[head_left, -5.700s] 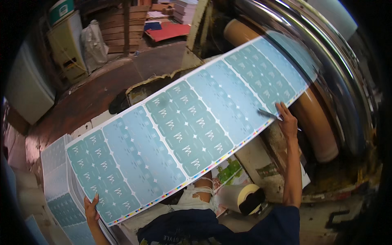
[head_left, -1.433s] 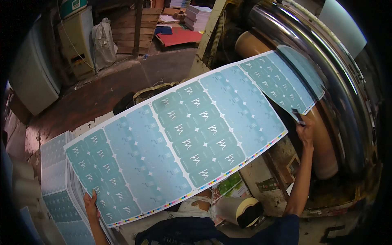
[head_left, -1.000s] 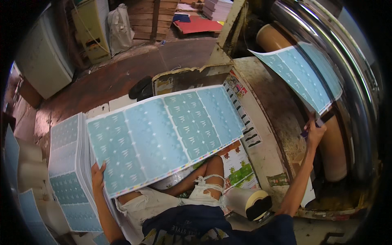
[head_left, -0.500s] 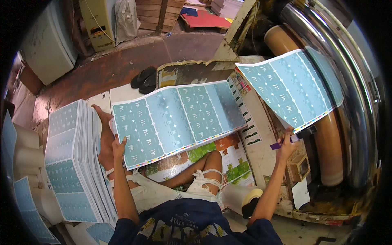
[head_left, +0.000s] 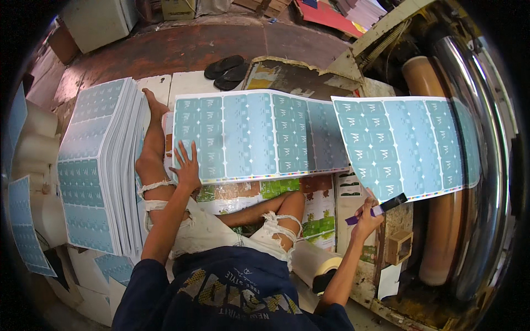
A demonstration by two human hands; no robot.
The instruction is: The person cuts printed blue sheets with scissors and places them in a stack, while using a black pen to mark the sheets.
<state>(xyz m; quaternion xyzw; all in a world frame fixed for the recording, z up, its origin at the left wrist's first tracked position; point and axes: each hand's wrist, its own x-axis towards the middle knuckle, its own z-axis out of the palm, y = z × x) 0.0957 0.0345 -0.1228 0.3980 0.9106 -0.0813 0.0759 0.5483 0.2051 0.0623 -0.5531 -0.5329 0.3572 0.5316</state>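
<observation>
My left hand (head_left: 187, 165) lies flat, fingers spread, on the lower left corner of a teal printed sheet (head_left: 259, 135) spread over the floor in front of my legs. My right hand (head_left: 365, 219) grips a small purple and black cutting tool (head_left: 381, 206) at the lower edge of a second teal sheet (head_left: 406, 144). That sheet hangs from the shiny metal roller (head_left: 488, 165) on the right. The two sheets are apart, their ends overlapping near the middle.
A tall stack of the same teal sheets (head_left: 94, 171) stands at my left, with loose sheets (head_left: 22, 220) beyond it. A brown roll (head_left: 425, 83) sits by the machine, black sandals (head_left: 226, 69) lie ahead, and a roll of clear film (head_left: 316, 266) rests by my right knee.
One long sheet held between both hands has become two separate pieces. My left hand brought its piece down towards the floor; my right hand stays at the machine's sheet with the tool.
</observation>
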